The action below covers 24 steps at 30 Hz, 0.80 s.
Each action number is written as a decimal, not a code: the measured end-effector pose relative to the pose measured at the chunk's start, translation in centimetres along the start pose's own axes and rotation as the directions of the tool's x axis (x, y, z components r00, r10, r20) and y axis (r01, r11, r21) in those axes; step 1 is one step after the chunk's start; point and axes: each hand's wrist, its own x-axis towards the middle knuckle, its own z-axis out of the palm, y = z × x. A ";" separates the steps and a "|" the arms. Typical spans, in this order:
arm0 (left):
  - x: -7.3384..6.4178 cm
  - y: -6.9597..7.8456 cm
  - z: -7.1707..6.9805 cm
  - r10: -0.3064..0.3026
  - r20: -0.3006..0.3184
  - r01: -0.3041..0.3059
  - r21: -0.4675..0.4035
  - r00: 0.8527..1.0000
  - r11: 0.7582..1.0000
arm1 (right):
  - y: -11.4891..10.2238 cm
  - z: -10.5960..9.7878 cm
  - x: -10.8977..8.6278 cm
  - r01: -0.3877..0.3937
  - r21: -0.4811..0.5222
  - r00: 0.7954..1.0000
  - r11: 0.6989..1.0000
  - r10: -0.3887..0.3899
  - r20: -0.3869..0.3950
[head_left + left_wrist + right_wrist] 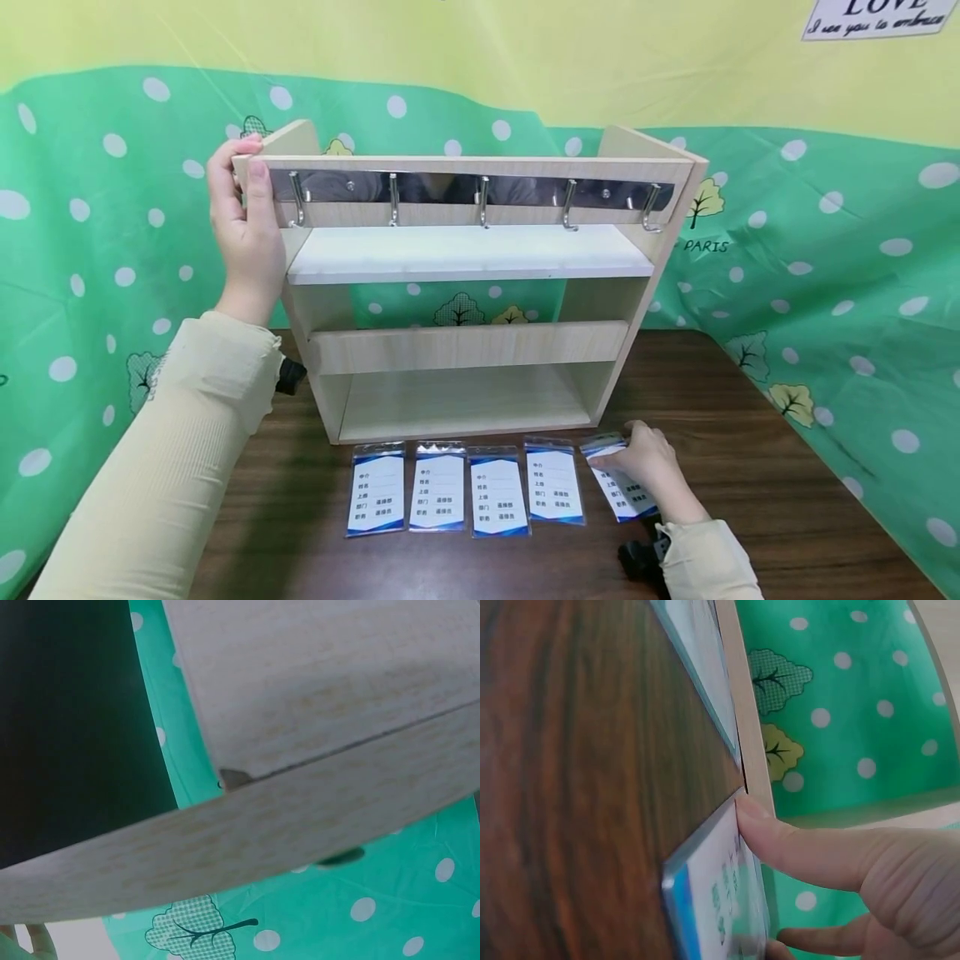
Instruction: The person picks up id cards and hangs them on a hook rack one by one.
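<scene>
My left hand point(251, 233) grips the upper left corner of a light wooden shelf rack point(468, 350), its thumb on the front face beside the metal hook strip. In the left wrist view only the rack's panels point(247, 847) show clearly, with a bit of the hand point(34, 943) at the lower left edge. On the table, my right hand point(648, 458) pinches the rightmost ID badge point(628, 496), which lies slanted. The right wrist view has the thumb of that hand point(832, 862) on the badge's point(712, 892) edge, with other fingers partly hidden behind.
Several more badges point(498, 496) lie in a row along the rack's front on the dark wooden table point(285, 550). Silver hooks point(483, 200) jut from the strip above the white board point(468, 254). A green dotted cloth point(840, 317) hangs behind and to the right.
</scene>
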 end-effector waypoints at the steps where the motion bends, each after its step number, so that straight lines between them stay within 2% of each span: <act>1: 0.0 0.0 0.0 0.001 -0.001 -0.001 -0.004 1.000 1.000 | -0.1 0.0 0.0 0.001 0.000 1.000 1.000 -0.001 0.003; 8: 0.1 0.0 -0.1 0.000 -0.006 0.000 -0.034 1.000 0.999 | 0.1 -0.3 0.3 0.021 0.009 0.999 1.000 -0.021 0.032; 14: 0.0 -0.1 -0.2 -0.004 -0.009 0.003 -0.037 1.000 0.999 | 1.0 -0.9 0.7 0.043 0.105 0.999 0.994 -0.045 0.021; 17: 0.0 -0.1 -0.2 -0.002 -0.004 0.002 -0.027 1.000 1.000 | 1.7 -1.1 0.9 0.070 0.204 0.997 0.976 -0.076 0.022; 20: 0.0 0.0 -0.2 -0.002 -0.001 0.002 -0.027 1.000 1.000 | 2.5 -1.3 1.1 0.088 0.312 0.993 0.946 -0.107 0.045; 24: 0.0 0.0 0.0 0.001 0.002 -0.001 -0.035 1.000 0.999 | 3.3 -1.6 1.3 0.093 0.386 0.988 0.918 -0.132 0.076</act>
